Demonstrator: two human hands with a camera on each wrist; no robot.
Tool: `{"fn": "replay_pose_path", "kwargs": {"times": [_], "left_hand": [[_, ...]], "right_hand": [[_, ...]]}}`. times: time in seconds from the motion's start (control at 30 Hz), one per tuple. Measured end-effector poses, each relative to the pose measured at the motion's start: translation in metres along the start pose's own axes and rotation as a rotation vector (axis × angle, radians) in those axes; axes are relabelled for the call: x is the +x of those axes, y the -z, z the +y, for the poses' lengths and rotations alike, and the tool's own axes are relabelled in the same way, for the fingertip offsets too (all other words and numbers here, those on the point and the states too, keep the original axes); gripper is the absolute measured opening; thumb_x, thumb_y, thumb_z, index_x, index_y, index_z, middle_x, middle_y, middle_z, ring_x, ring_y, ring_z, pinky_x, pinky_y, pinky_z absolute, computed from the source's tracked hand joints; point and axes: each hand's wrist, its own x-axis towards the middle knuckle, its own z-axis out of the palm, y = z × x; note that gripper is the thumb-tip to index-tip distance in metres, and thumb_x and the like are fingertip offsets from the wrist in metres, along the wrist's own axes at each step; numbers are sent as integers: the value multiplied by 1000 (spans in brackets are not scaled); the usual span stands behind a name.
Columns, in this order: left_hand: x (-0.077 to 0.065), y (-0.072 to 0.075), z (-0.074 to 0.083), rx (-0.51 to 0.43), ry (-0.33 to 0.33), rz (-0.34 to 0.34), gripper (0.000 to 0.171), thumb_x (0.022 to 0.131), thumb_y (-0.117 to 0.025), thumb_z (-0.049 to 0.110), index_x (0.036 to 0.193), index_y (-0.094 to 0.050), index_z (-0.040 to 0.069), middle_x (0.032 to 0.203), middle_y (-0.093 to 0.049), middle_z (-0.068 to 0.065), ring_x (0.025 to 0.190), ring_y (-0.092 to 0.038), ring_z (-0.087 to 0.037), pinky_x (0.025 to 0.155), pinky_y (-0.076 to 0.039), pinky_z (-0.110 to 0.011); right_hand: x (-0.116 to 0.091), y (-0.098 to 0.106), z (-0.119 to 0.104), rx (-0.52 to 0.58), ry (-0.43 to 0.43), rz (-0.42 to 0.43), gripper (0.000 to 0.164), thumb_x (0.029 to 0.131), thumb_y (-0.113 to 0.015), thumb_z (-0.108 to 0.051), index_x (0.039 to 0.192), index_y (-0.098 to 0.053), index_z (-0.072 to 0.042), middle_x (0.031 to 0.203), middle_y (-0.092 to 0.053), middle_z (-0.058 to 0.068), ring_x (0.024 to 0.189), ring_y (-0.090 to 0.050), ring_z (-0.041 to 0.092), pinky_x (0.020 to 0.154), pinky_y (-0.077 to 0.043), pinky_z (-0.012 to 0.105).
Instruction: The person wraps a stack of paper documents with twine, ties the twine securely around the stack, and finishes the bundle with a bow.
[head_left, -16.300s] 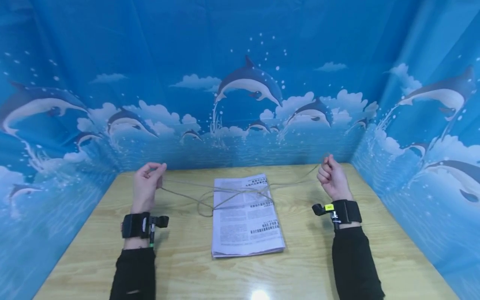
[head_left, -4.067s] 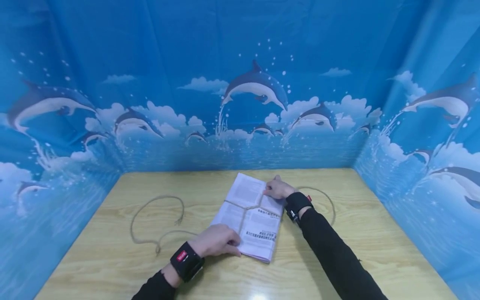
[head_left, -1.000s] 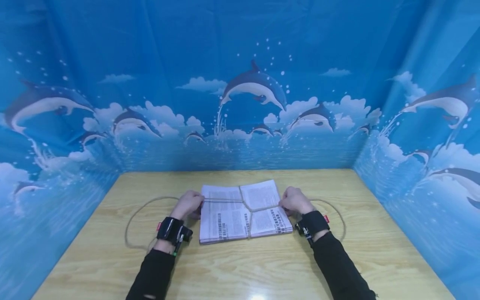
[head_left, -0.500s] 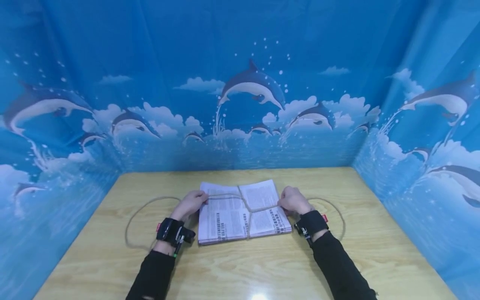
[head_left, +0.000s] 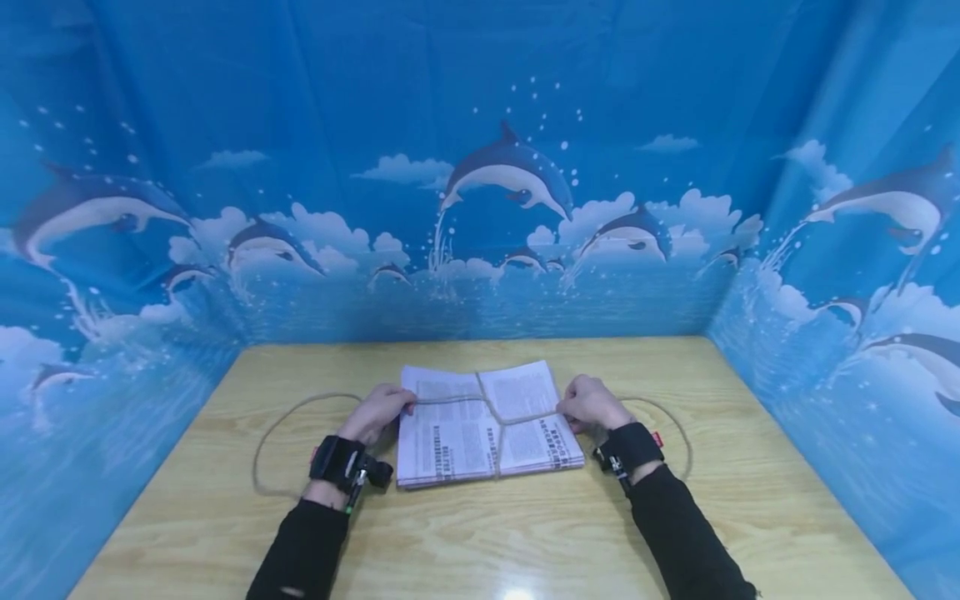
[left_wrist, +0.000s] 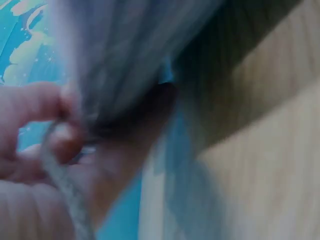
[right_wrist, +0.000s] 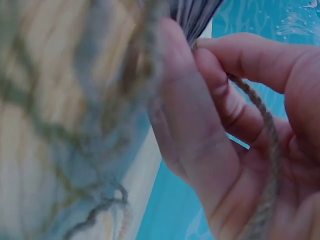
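Note:
A stack of folded newspapers [head_left: 450,446] lies on the table, with twine [head_left: 528,417] running over its top both ways and bending together near the middle. At the stack's left edge, my left hand [head_left: 378,408] pinches the twine; in the left wrist view the blurred newspaper edge sits between thumb and fingers, and the twine [left_wrist: 62,185] runs down across the palm. My right hand [head_left: 591,402] pinches the twine at the right edge. In the right wrist view its thumb and fingers meet at the newspaper edges, and twine [right_wrist: 272,145] trails through the palm.
Loose lengths of twine curve over the wooden table [head_left: 465,542] outside each hand, one loop [head_left: 258,450] at left and another [head_left: 682,433] at right. A blue dolphin-print curtain [head_left: 360,167] encloses the back and sides. Black camera straps circle both wrists.
Since about four seconds ago the stack has turned, and both hands have moved to its side edges. Over the last second the left stretch of twine bowed away, then came back down; the stack barely moved.

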Motion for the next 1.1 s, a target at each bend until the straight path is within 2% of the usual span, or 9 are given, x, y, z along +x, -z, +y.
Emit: {"fn": "replay_pose_path", "kwargs": {"times": [0.13, 0.27, 0.37, 0.53, 0.63, 0.73, 0.87, 1.0, 1.1], "left_hand": [[2, -2, -1, -1, -93, 85, 24, 86, -62, 9, 63, -59, 6, 67, -51, 0, 56, -41, -12, 49, -31, -23], [1, -3, 1, -5, -129, 124, 21, 85, -66, 12, 65, -65, 5, 68, -53, 1, 51, -36, -10, 44, -27, -23], [-1, -2, 4, -41, -152, 133, 20, 84, -67, 16, 67, -67, 6, 69, -56, 0, 55, -40, -12, 47, -30, -23], [-5, -1, 8, -105, -277, 153, 21, 85, -67, 14, 67, -67, 3, 68, -58, -2, 62, -44, -15, 50, -29, -24], [-6, -1, 10, -128, -319, 162, 21, 86, -68, 13, 67, -68, 3, 69, -58, -1, 63, -44, -15, 50, -29, -23], [-8, 2, 11, -118, -321, 158, 23, 88, -68, 16, 70, -69, 3, 74, -60, -2, 68, -48, -17, 55, -34, -24], [-14, 7, 15, -74, -341, 175, 24, 90, -67, 22, 74, -71, 5, 80, -65, -6, 73, -50, -21, 61, -39, -27], [-18, 10, 22, 18, -491, 253, 23, 92, -68, 23, 77, -75, 7, 86, -70, -7, 79, -52, -18, 67, -40, -27], [-20, 10, 25, 118, -677, 319, 18, 91, -70, 17, 81, -78, 6, 94, -74, -7, 85, -53, -17, 72, -40, -26]], "right_hand": [[2, 0, 4, 44, -10, -11, 16, 87, -65, -6, 72, -59, -2, 67, -60, 6, 52, -59, 11, 51, -55, 26], [4, 1, 7, 91, -11, -25, 16, 87, -64, -6, 72, -58, -3, 69, -60, 7, 55, -59, 12, 52, -55, 26], [5, 2, 9, 102, 2, -24, 19, 86, -64, -7, 69, -56, -7, 66, -58, 4, 53, -57, 12, 51, -53, 25], [10, 3, 14, 136, 84, -27, 28, 87, -64, -14, 62, -52, -12, 59, -50, -1, 48, -50, 11, 49, -45, 24], [13, 3, 19, 238, 114, -57, 27, 87, -64, -14, 62, -53, -11, 55, -46, -3, 46, -43, 9, 46, -38, 22], [15, 4, 23, 340, 107, -60, 22, 86, -66, -11, 65, -58, -10, 53, -45, -6, 44, -39, 6, 44, -33, 21], [11, 13, 18, 431, 149, 37, 15, 87, -65, -7, 73, -64, -2, 60, -56, -2, 49, -53, 8, 50, -52, 29], [3, 23, 7, 486, 288, 181, 18, 91, -62, -5, 78, -60, 7, 79, -69, 18, 64, -70, 17, 66, -60, 40], [-3, 28, 1, 485, 395, 274, 18, 93, -61, -4, 81, -59, 9, 92, -70, 27, 75, -74, 19, 71, -60, 33]]}}
